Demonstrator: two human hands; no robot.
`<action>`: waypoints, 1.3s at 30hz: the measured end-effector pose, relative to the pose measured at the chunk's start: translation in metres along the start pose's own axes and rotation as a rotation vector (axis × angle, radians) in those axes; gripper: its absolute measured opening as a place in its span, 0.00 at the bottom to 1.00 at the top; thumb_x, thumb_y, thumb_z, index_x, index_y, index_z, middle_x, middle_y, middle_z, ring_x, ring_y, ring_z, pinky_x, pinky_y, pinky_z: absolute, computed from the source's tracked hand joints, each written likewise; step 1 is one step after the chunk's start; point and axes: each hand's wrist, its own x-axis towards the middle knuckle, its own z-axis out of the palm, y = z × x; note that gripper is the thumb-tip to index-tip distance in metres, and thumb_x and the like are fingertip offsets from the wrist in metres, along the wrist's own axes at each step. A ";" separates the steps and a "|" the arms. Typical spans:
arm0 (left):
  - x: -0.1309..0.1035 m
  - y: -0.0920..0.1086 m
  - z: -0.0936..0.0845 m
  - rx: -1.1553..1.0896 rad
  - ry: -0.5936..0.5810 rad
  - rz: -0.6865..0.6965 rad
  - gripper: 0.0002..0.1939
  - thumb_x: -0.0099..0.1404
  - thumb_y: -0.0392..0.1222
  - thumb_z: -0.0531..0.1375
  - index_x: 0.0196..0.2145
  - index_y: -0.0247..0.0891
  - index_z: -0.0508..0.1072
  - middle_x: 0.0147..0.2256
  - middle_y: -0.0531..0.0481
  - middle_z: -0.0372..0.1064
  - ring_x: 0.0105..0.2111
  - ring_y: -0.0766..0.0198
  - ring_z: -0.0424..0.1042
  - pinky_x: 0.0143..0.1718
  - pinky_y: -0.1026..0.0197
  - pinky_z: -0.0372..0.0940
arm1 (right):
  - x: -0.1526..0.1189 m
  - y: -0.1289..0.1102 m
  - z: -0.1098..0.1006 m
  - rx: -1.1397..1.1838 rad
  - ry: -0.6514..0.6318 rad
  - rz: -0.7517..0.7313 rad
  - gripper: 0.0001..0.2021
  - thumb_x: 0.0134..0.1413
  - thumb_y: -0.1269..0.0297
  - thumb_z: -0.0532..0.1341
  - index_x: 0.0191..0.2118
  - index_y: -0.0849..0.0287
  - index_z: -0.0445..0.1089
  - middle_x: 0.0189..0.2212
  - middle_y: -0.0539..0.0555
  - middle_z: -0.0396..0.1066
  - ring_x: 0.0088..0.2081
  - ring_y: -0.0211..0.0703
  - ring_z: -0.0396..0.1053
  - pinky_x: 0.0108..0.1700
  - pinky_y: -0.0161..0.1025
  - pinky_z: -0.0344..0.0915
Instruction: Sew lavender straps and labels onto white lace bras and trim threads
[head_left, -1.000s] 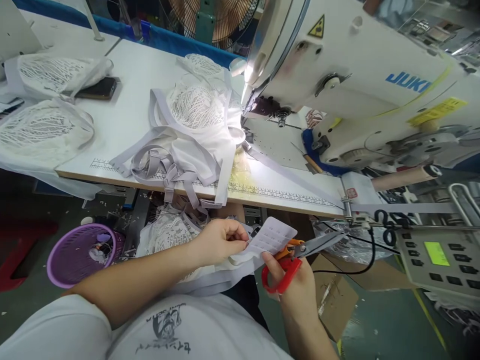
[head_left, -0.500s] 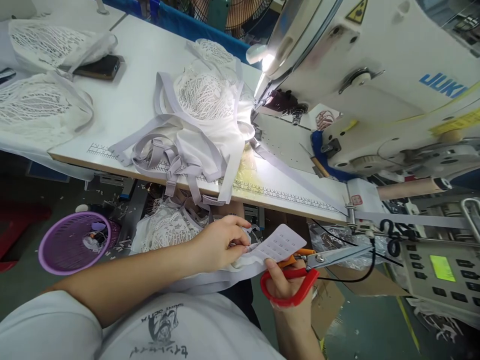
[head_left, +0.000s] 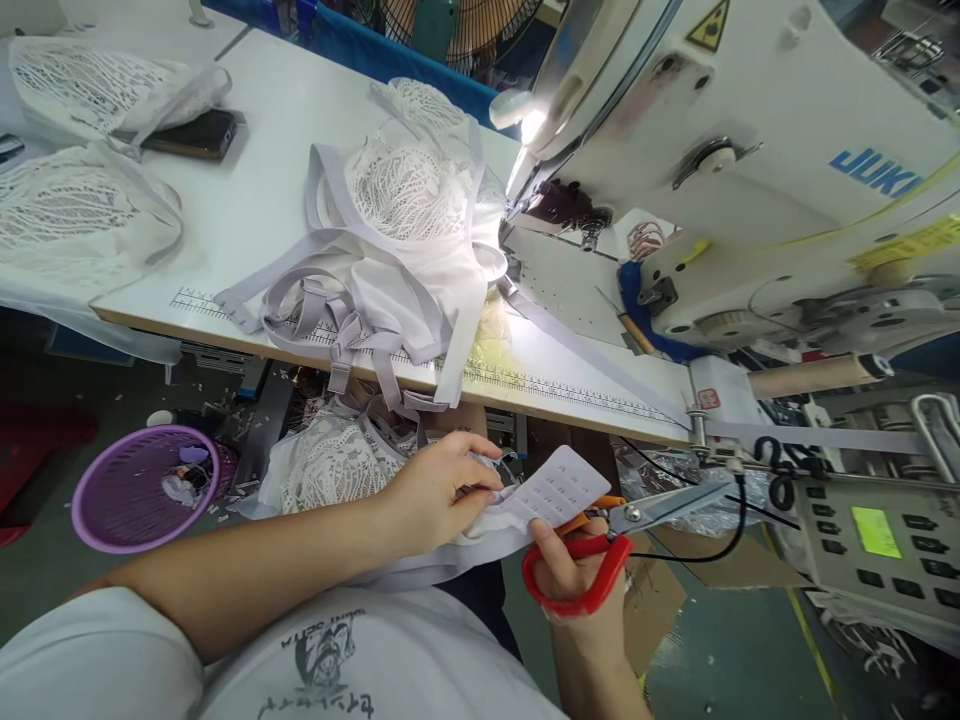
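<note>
My left hand (head_left: 442,492) pinches the edge of a white garment with grey trim (head_left: 337,465) on my lap, close to a grey-white printed sheet (head_left: 559,487). In my right hand (head_left: 576,570) are red-handled scissors (head_left: 622,550), their blades pointing right. The right thumb also rests on the lower end of the sheet. An orange-handled tool (head_left: 581,520) shows behind the sheet, partly hidden. Another white lace garment with grey straps (head_left: 412,190) lies on the table, its right side at the sewing machine's needle area.
The white table (head_left: 277,90) carries a ruler strip, a dark phone (head_left: 196,136) and more lace pieces (head_left: 75,205) at the left. A lit sewing machine (head_left: 757,130) fills the right. On the floor stands a purple basket (head_left: 142,490). A control panel (head_left: 877,540) is at lower right.
The view has shifted very slightly. Both hands keep their grips, and the scissors and sheet stay almost where they were.
</note>
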 end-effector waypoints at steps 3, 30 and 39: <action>0.001 0.000 0.001 -0.050 -0.007 -0.019 0.08 0.57 0.32 0.57 0.31 0.35 0.76 0.42 0.44 0.66 0.37 0.63 0.71 0.39 0.62 0.67 | 0.000 -0.005 0.002 0.000 0.028 0.007 0.05 0.51 0.59 0.59 0.30 0.54 0.64 0.30 0.60 0.71 0.32 0.55 0.71 0.35 0.51 0.69; -0.005 -0.014 0.008 -0.268 -0.051 -0.083 0.08 0.55 0.31 0.56 0.35 0.32 0.69 0.44 0.41 0.60 0.37 0.63 0.69 0.37 0.60 0.68 | 0.011 0.019 0.022 0.505 -0.096 0.055 0.12 0.48 0.57 0.60 0.40 0.51 0.64 0.34 0.56 0.74 0.39 0.56 0.72 0.41 0.55 0.68; 0.002 -0.015 0.005 -0.269 -0.029 -0.102 0.07 0.56 0.29 0.56 0.32 0.31 0.73 0.40 0.43 0.63 0.40 0.63 0.69 0.41 0.61 0.67 | 0.014 0.031 0.026 0.540 -0.129 0.049 0.18 0.48 0.53 0.58 0.46 0.52 0.63 0.35 0.56 0.75 0.40 0.57 0.72 0.43 0.56 0.67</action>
